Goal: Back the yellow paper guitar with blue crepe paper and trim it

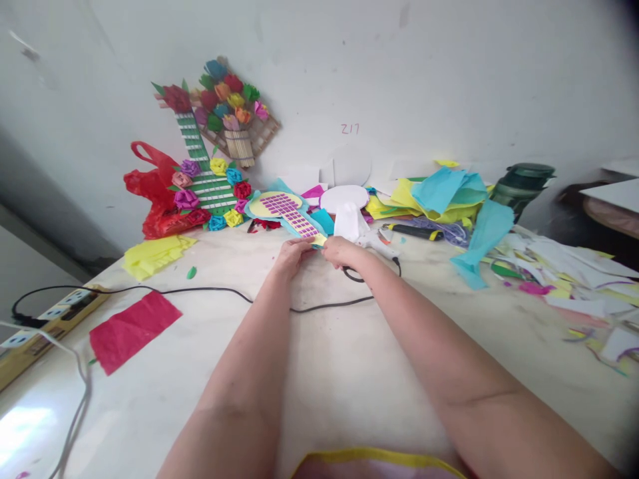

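A guitar-shaped paper craft (288, 211), yellow with purple squares and a light blue ruffled edge, lies tilted at the centre back of the table. My left hand (294, 256) is closed on the near end of its neck. My right hand (341, 251) is closed at the tip of the same neck, just right of my left hand. A white glue gun (377, 243) lies right behind my right wrist, its black cord running left. White paper cut-outs (349, 221) stand and lie beyond my hands.
Paper flower crafts (207, 183) lean on the wall at back left beside a red bag (154, 193). A power strip (54, 316) and red crepe paper (134, 331) lie left. A yellow-black cutter (414, 231), green bottle (522, 186) and paper scraps (574, 266) are right.
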### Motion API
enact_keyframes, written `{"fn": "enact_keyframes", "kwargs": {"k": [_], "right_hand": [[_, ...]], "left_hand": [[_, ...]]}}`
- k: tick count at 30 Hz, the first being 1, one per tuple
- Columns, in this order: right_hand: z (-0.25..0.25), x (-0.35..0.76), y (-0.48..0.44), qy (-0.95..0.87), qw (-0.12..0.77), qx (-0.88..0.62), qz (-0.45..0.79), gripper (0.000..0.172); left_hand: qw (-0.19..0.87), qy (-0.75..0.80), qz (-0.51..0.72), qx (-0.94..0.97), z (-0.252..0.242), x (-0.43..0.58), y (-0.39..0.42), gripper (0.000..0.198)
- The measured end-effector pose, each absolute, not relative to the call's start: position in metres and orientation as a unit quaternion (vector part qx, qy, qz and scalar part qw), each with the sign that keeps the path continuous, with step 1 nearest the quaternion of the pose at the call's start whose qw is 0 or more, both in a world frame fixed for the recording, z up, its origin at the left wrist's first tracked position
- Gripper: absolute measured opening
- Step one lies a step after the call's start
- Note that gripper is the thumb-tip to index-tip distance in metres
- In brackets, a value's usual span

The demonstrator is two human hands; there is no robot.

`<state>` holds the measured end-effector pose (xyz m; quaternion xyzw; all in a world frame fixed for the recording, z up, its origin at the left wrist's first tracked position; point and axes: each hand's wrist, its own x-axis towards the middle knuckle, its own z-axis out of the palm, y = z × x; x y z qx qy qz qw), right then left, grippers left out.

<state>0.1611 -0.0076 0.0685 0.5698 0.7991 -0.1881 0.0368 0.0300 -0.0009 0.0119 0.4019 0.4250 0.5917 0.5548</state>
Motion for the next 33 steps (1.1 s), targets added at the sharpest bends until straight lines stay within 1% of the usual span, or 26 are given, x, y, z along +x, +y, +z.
{"fn": "enact_keyframes", "kwargs": {"k": [8,14,22,29,33], "right_hand": [[0.075,0.174,-0.010,0.812,0.019,0.544,-0.210,0.031],[0.076,0.173,-0.013,0.810,0.001,0.552,-0.199,0.031],[0.073,0.169,-0.013,0.809,-0.004,0.561,-0.175,0.030],[0.073,0.166,-0.013,0.805,-0.001,0.573,-0.152,0.031],[0.069,0.163,-0.009,0.794,-0.002,0.582,-0.174,0.029]], "left_hand": [[0.567,0.422,0.583,0.401,0.010,0.027,0.003,0.024],[0.599,0.404,0.579,0.379,0.011,0.027,0.006,0.021],[0.600,0.408,0.578,0.374,0.009,0.026,0.008,0.025],[0.566,0.420,0.590,0.393,0.008,0.028,0.007,0.026],[0.549,0.432,0.595,0.398,0.007,0.030,0.006,0.026]]}}
